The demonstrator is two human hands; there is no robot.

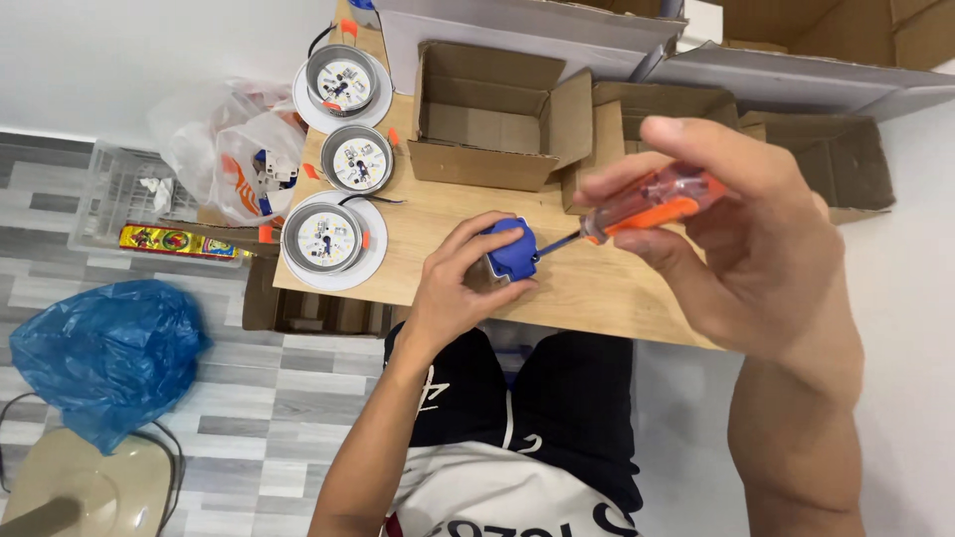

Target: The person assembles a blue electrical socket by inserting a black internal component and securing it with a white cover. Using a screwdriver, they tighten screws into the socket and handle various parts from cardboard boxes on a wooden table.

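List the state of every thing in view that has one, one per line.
Left hand: closed around the blue part.
Blue part: held on the wooden table, screwdriver tip at it.
Right hand: gripping the screwdriver.
Screwdriver: held tilted, orange handle up.
Three round downlights: lying backs up.
Cardboard box: flaps open.
Blue plastic bag: bunched on the floor.

The surface (597, 288) is pale wood grain. The small box (509, 251) near its front edge is blue, the screwdriver (652, 202) clear orange. Round lamps (328, 242) along the left edge are white with silver insides and orange clips. The cartons (497, 114) are brown.
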